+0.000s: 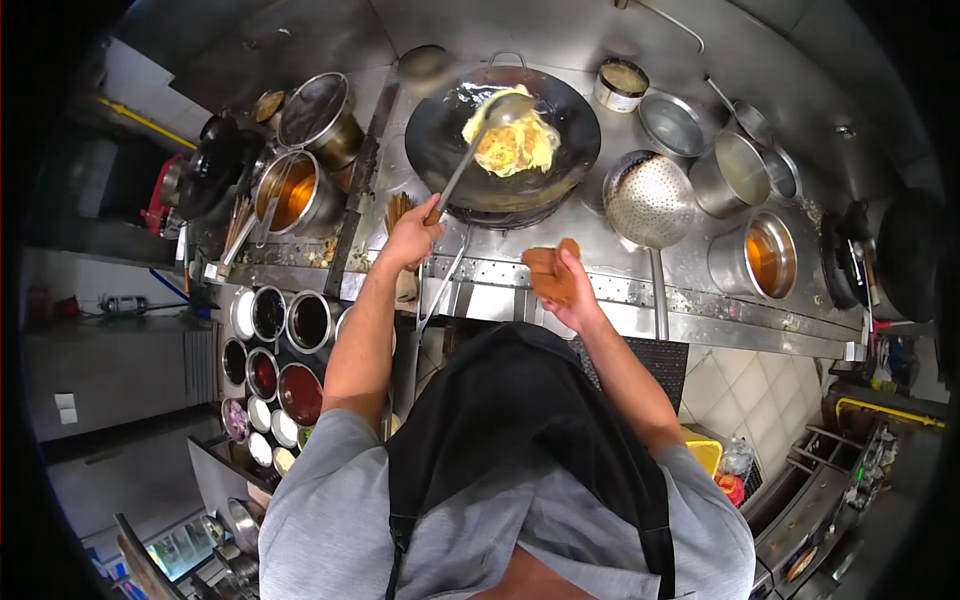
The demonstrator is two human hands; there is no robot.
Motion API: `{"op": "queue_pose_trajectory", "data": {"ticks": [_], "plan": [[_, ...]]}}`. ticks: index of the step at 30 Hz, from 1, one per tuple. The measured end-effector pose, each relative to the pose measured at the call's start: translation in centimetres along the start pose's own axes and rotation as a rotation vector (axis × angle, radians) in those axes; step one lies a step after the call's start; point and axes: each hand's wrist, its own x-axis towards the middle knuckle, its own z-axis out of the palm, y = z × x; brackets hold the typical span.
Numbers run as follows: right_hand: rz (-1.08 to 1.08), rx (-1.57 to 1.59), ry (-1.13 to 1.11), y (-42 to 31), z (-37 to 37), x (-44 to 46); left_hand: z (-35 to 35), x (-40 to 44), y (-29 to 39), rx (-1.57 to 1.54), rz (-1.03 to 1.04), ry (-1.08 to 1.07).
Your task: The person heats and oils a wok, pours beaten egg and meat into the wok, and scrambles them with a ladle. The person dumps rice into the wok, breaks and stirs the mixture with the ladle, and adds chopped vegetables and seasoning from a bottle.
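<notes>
My left hand [410,238] is closed round the handle of a long ladle [465,172]. The ladle's bowl rests on a mass of yellow egg [518,150] in a large dark wok [572,165]. The wok sits on the stove with a loop handle at its far side. My right hand [580,302] grips a folded brown cloth [548,274], held in front of the wok's near right side and apart from it. Some fingers of this hand are hidden by the cloth.
To the right are a perforated strainer [650,200] with its handle toward me, a pot of amber liquid [768,258] and metal bowls [672,124]. At left stand another amber-filled pot [290,190] and several seasoning containers [300,393]. A bamboo brush [398,210] lies near my left hand.
</notes>
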Motion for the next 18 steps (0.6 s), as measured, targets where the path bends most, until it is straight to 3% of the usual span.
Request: {"op": "queue_pose_trajectory", "data": {"ticks": [2,4,6,9,10,13,15,18], "plan": [[-0.001,-0.086,0.017,-0.2,2.0,2.9,0.2,1.9,-5.8,0.358,0.403,0.242],[-0.023,-0.18,0.064,0.0,3.7,5.6,-0.5,-1.6,-6.0,0.402,0.355,0.274],[0.018,-0.233,0.109,-0.2,5.1,7.6,-2.1,-6.7,-2.3,0.24,0.029,0.077],[0.041,-0.267,0.179,-0.5,7.3,10.1,-4.0,-10.3,1.8,0.046,-0.199,-0.174],[0.055,-0.252,0.201,-0.4,7.8,11.0,-4.1,-10.5,3.9,0.002,-0.209,-0.172],[0.071,-0.147,0.264,0.2,8.3,13.6,-3.5,-4.6,-0.5,-0.035,-0.052,-0.223],[0.046,-0.076,0.275,0.8,8.1,14.7,-1.0,-0.2,-4.8,0.214,0.285,0.029],[0.07,-0.03,0.308,0.4,8.2,14.8,-0.6,-0.7,-3.0,0.353,0.12,0.082]]}}
